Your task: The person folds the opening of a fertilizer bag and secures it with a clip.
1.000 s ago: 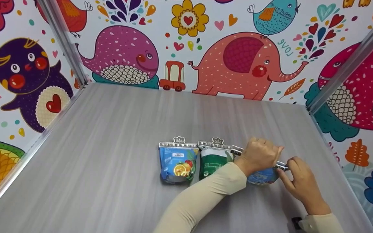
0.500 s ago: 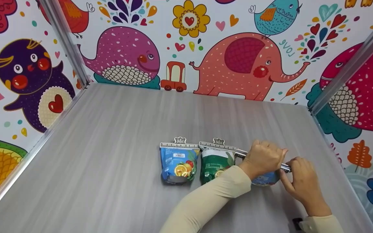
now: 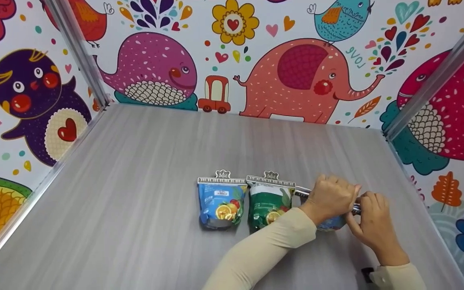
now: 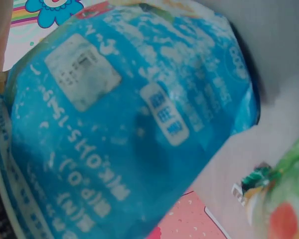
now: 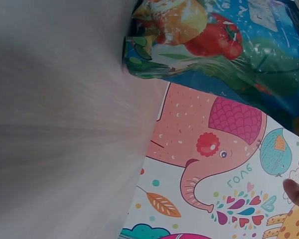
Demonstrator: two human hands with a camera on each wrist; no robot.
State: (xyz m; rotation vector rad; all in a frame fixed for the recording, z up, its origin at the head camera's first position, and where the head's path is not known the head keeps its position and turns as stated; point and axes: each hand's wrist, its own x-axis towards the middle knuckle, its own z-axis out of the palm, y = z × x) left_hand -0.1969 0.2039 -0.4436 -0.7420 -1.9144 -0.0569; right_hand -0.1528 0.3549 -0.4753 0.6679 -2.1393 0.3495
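On the right of the table in the head view stands a blue fruit-print bag, its top across a long silver bag clip. My left hand is curled over the middle of that clip, hiding most of it. At the clip's right end, my right hand pinches with thumb and fingers. The left wrist view is filled by the bag's lettered blue face, the clip running along its left edge. Fruit pictures show on the bag in the right wrist view, with fingertips at the right edge.
Left of my hands, a green bag and another blue bag stand side by side, each topped with a silver clip. My left forearm overlaps the green bag's lower edge. A small black object is by my right cuff. Printed walls enclose the table.
My left hand has shifted slightly to the right along the clip, uncovering more of the green bag. The right hand keeps nearly the same place. The two bags at left have not moved.
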